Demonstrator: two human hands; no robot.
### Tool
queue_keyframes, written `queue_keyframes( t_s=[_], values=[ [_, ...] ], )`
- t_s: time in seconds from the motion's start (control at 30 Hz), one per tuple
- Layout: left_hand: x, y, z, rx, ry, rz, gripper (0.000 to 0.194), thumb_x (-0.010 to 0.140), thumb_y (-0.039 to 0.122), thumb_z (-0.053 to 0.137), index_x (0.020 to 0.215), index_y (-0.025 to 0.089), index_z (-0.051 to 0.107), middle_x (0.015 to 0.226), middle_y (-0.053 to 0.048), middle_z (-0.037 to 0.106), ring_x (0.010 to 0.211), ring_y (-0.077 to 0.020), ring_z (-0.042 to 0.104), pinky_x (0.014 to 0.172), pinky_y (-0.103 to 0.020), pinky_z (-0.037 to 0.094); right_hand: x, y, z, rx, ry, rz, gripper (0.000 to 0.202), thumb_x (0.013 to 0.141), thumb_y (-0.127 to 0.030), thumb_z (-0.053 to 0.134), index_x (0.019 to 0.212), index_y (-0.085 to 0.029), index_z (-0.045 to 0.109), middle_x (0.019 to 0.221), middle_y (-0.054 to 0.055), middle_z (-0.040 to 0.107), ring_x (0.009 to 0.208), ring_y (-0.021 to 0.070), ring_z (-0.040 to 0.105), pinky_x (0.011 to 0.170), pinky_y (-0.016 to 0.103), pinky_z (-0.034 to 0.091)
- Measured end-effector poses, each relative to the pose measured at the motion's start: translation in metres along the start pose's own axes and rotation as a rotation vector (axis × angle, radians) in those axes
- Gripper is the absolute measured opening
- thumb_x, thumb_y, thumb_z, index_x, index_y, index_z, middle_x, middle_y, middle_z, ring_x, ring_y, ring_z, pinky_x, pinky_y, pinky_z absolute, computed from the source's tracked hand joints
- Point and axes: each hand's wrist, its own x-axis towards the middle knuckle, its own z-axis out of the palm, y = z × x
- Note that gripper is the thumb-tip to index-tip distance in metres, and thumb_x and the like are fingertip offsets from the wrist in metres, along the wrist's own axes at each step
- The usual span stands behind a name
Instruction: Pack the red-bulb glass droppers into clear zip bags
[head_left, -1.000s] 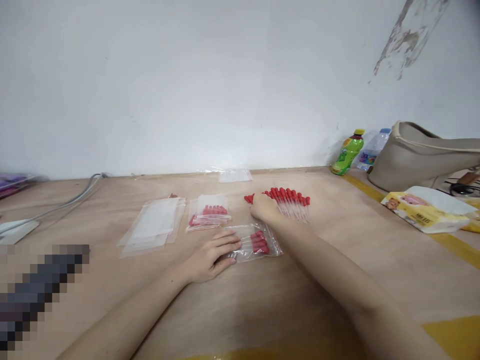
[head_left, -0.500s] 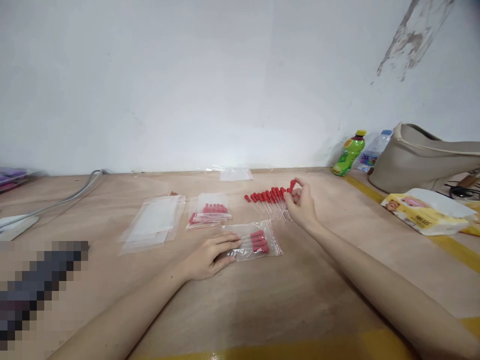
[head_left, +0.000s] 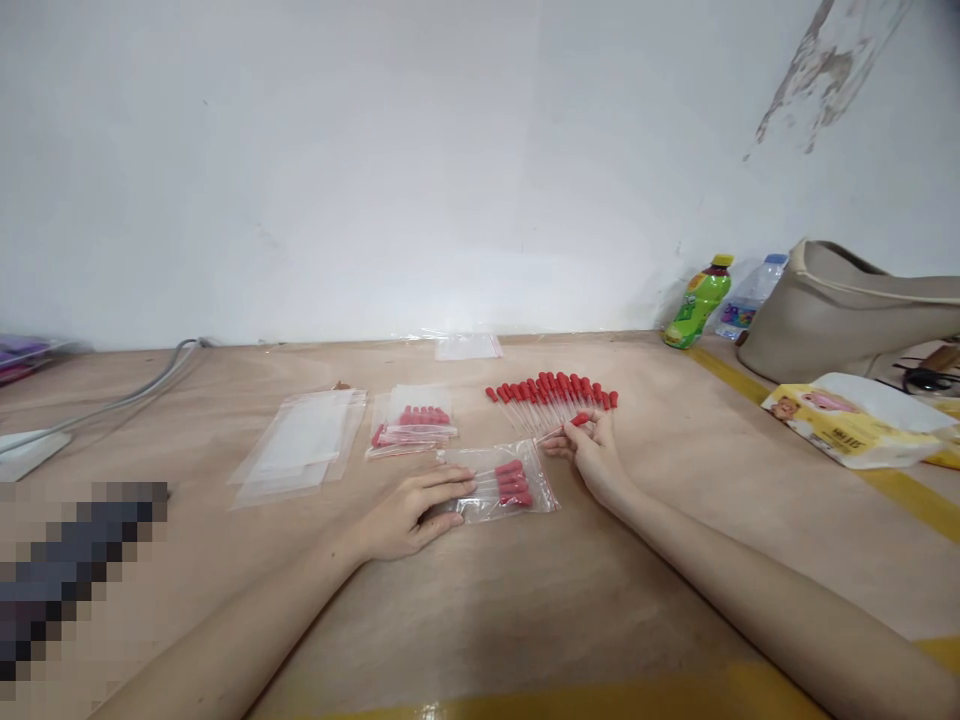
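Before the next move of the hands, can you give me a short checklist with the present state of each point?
1. Left hand rests flat on the clear bag, pinning it: ok.
2. Right hand holds one red-capped dropper in its fingers: ok.
3. Bag mouth open toward the dropper: cannot tell.
4. Droppers already in the bag lie side by side: ok.
5. Row of loose droppers lies just behind the right hand: ok.
6. Filled bags sit apart, left of the row: ok.

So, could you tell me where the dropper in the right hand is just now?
In the head view, right of centre, the dropper is pinched in the right hand, between the loose dropper row and the open bag.
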Motion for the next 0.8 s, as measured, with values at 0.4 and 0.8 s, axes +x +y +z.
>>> queue_keyframes(
  t_s=[0.4,0.8],
  values=[
    [-0.001,0.001,-0.001,0.011,-0.012,-0.013,0.04,0.088,0.025,0.045,0.128,0.024,0.043,0.133,-0.004,0.042,0.121,-0.0198,0.042,0.101,-0.037,0.035,-0.007,-0.006,-0.013,-0.054,-0.205,0.116,0.038,0.063,-0.037,0.067,0.082,-0.022,0.038,0.066,-0.005,0.058,0.06,0.012,0.061,0.064,0.03,0.049],
    [0.0,0.0,-0.001,0.028,-0.056,-0.014,0.044,0.089,0.026,0.043,0.132,0.027,0.036,0.138,-0.003,0.036,0.126,-0.0193,0.035,0.104,-0.038,0.031,0.007,-0.011,-0.033,-0.748,-0.565,-0.211,0.022,0.067,-0.032,0.066,0.083,-0.017,0.067,0.062,-0.002,0.054,0.054,0.0083,0.044,0.051,0.022,0.036]
  ],
)
